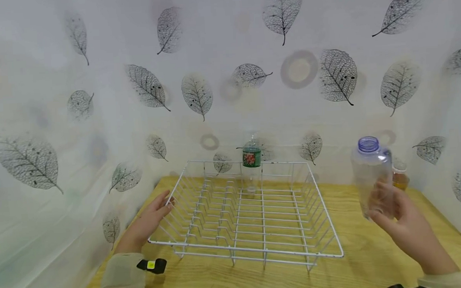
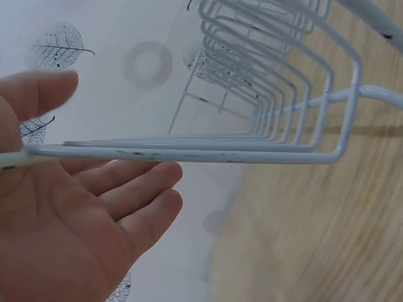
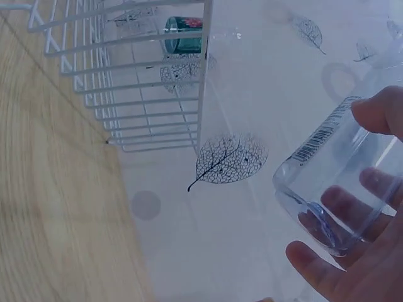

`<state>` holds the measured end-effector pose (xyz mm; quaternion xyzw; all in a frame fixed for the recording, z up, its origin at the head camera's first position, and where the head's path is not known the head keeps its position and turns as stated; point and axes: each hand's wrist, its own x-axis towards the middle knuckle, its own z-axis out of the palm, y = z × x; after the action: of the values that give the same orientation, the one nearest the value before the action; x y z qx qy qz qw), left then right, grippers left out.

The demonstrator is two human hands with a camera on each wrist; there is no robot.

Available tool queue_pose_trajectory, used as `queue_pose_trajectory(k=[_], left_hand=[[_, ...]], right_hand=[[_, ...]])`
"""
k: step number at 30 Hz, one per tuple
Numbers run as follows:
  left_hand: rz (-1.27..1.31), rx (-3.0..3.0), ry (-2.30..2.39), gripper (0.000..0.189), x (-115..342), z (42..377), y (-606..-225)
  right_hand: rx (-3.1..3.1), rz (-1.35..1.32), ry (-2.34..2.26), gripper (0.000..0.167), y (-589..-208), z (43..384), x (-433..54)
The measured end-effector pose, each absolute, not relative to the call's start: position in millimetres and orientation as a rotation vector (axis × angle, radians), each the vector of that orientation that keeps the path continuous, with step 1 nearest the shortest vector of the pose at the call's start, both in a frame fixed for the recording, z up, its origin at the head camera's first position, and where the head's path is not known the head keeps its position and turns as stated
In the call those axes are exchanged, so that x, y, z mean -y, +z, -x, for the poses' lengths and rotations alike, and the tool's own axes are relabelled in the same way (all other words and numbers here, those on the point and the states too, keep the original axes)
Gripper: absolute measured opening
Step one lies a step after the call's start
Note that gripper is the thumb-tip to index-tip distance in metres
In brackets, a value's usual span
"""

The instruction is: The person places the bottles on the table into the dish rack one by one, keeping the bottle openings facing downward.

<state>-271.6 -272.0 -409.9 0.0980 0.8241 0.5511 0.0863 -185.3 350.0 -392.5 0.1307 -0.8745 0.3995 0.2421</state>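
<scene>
A white wire dish rack (image 1: pixel 265 249) stands on the wooden table in front of me. At its left side is my left hand (image 1: pixel 150 220), fingers extended and thumb apart; in the left wrist view the hand (image 2: pixel 82 233) shows behind the rack's top wire. My right hand (image 1: pixel 409 228) grips a clear plastic bottle (image 1: pixel 372 171) to the right of the rack. The bottle is upright and uncapped, with a purple-tinted neck. In the right wrist view, thumb and fingers wrap the lower part of the bottle (image 3: pixel 340 170), and a barcode shows on its side.
Behind the rack's back wires stands a clear bottle with a green label (image 1: pixel 251 157). A small jar of amber contents (image 1: pixel 400 178) is partly hidden behind my right hand. A leaf-patterned curtain (image 1: pixel 248 104) encloses the wooden table (image 1: pixel 206 280) at the back and sides.
</scene>
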Motion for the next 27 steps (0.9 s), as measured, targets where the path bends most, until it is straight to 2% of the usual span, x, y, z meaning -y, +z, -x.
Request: queue_pose_trajectory(k=[4,10,20,27], left_hand=[[-0.297,-2.525,1.586,0.077,273,270,-404],[-0.454,-2.691,1.502,0.08,261,263,-389],[-0.71,-3.006,1.231,0.082,194,236,-347],[-1.086,-3.166,0.898,0.092,145,230,-337]], right_hand=[[2.427,-0.393,1.127,0.071,-382,186,-338],[2.477,-0.418,1.076,0.07,-368,183,-316],[2.485,-0.598,0.624,0.076,-350,193,-270],[2.525,-0.69,0.446,0.074,-347,203,-239]])
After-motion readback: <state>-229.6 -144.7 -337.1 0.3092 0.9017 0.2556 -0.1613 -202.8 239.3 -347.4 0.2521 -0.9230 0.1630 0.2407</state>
